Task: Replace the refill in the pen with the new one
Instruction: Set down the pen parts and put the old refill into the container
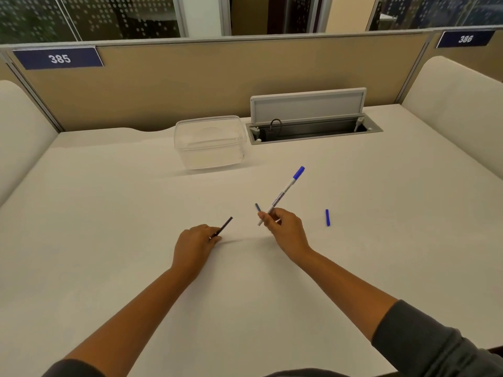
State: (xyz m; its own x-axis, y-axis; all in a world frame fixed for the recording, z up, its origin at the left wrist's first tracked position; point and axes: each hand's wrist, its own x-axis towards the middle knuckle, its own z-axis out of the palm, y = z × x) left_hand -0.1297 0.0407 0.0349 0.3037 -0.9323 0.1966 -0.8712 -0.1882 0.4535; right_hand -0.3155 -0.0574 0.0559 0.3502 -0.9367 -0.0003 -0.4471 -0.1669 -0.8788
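My right hand (284, 229) grips a white pen (283, 193) with a blue end, tilted up and to the right above the desk. A short blue piece (257, 207) also sticks up from the fingers of that hand; I cannot tell what it is. My left hand (194, 244) rests on the desk and pinches a thin dark refill (225, 226) that points up and right. A small blue pen part (327, 217) lies on the desk to the right of my right hand.
A clear plastic container (209, 142) stands at the back middle of the white desk (109, 213). Right of it is an open cable hatch (313, 123) with its lid raised. Tan partition walls close the back and white side panels flank the desk.
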